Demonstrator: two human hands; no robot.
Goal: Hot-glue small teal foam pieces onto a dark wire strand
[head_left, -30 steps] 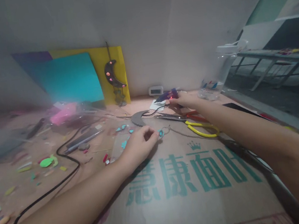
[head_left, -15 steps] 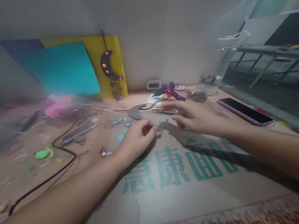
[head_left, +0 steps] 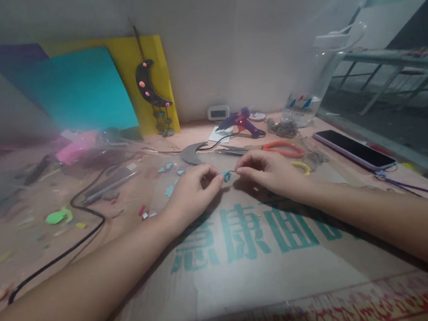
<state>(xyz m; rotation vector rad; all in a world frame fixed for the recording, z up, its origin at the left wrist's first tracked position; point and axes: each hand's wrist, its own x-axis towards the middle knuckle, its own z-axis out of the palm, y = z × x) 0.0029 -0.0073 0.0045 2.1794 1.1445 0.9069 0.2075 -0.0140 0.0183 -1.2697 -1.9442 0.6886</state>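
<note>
Between thumb and fingertips, my left hand [head_left: 196, 188] pinches a small turquoise piece [head_left: 226, 177]; its exact shape is too small to tell. A thin dark cord [head_left: 233, 171] runs from this piece to my right hand [head_left: 269, 170], whose thumb and forefinger are closed on its end. Beyond both hands lies a grey crescent moon cutout [head_left: 191, 155]. Orange-handled scissors [head_left: 282, 148] rest just behind my right hand, and a yellow ring-like handle [head_left: 301, 167] shows beside it. Several loose turquoise bits [head_left: 169, 190] lie left of my left hand.
A glue gun [head_left: 241, 123] with a red light stands at the back, its black cable [head_left: 86, 213] crossing the left side. A phone [head_left: 354, 150] lies at right, near a clear bottle [head_left: 301, 103] and twine [head_left: 283, 128]. A decorated moon hanging [head_left: 148, 87] leans against yellow card [head_left: 118, 57].
My right hand has come down and left and closed on the cord's end, uncovering the orange scissors. My left hand keeps its pinch on the turquoise piece. The view has shifted slightly.
</note>
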